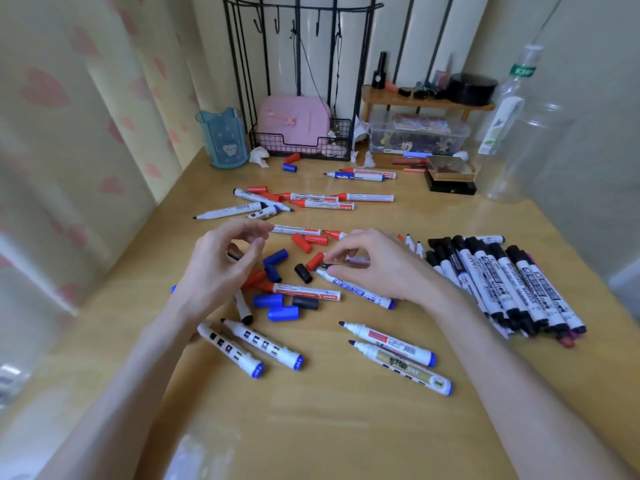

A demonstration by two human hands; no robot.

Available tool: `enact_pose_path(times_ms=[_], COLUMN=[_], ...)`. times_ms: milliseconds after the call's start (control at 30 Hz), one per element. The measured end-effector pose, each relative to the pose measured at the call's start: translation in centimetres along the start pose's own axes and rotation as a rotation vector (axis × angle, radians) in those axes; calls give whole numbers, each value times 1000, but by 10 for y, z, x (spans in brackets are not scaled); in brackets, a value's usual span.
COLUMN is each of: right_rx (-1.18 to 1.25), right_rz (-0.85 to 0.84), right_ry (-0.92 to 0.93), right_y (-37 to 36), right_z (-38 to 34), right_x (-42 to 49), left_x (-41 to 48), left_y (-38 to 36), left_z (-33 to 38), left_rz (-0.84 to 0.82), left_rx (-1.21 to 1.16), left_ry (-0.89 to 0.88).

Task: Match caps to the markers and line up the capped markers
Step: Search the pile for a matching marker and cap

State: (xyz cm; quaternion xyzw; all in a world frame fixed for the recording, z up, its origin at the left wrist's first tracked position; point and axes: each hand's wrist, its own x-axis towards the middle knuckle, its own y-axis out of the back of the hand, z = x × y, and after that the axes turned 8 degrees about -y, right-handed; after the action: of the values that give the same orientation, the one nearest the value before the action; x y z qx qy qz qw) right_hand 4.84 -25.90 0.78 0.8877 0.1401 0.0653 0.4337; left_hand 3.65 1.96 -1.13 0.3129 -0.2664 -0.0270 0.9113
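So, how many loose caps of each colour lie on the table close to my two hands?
Red caps: 4
Blue caps: 4
Black caps: 2
Total: 10
The left hand and the right hand, which pinches a blue marker, may hide more.

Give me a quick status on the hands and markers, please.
Left hand curled, hold unclear. Right hand pinching a marker. Capped row at right; loose caps and open markers scattered around the hands.
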Motion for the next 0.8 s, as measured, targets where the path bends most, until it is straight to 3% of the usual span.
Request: enact_pose_path(times_ms=[233,467,600,800], right_rx=[-41,-95,-258,-448], right_rz=[-76,-348,-500,-529], right_ry=[-5,-125,-198,-268], right_y=[14,36,26,33], right_z=[-13,-21,-27,-30], right_x=[-11,-36,-46,-59], left_x=[1,2,0,0], left_y=[10,12,15,28], left_z=[-4,-2,-4,-10], left_rz=[6,15,39,97], left_rx=[39,54,53,47], left_ry=[-4,-14,7,30])
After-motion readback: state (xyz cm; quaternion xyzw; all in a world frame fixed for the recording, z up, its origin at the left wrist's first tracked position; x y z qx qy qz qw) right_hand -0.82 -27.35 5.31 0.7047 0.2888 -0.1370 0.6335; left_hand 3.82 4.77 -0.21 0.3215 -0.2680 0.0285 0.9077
